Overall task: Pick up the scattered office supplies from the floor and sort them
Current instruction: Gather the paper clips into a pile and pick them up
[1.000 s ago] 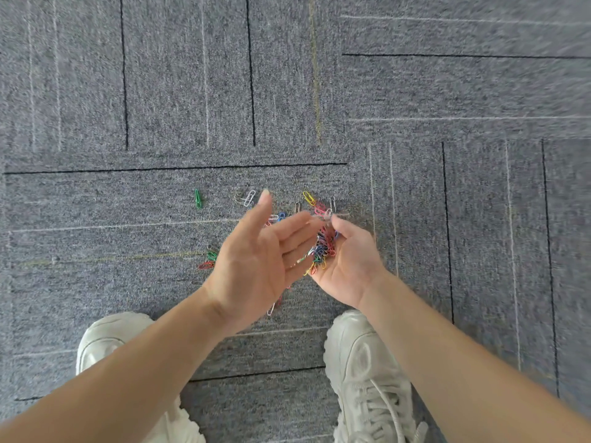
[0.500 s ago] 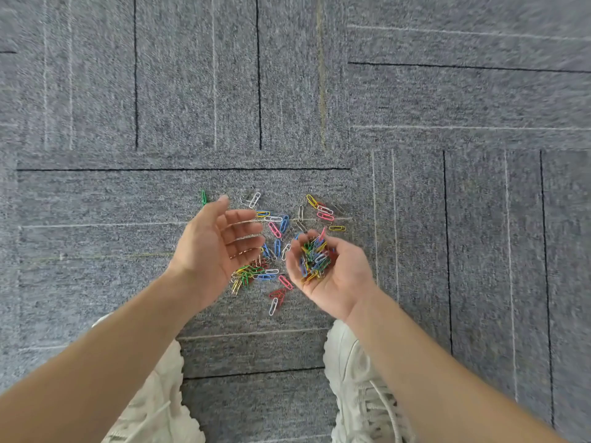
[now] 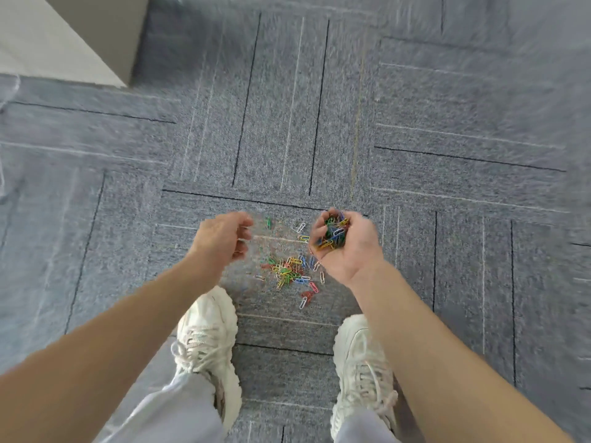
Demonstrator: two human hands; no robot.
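Observation:
Coloured paper clips lie scattered on the grey carpet [image 3: 287,273] between my two hands. My right hand [image 3: 343,247] is cupped palm up and holds a handful of paper clips [image 3: 332,233] with its fingers curled round them. My left hand [image 3: 220,239] hovers to the left of the scatter, fingers loosely curled, and I see nothing in it. A single green clip [image 3: 268,222] and a white clip [image 3: 300,227] lie a little farther off between the hands.
Grey carpet tiles [image 3: 447,174] with thin dark and pale lines cover the floor. My two white sneakers [image 3: 208,343] [image 3: 361,362] stand just below the scatter. A pale box or furniture corner [image 3: 64,36] sits at the top left.
The view has pulled back and up, so more floor and both shoes show. My hands have drawn apart, the right still holding its handful, the left moving away leftward.

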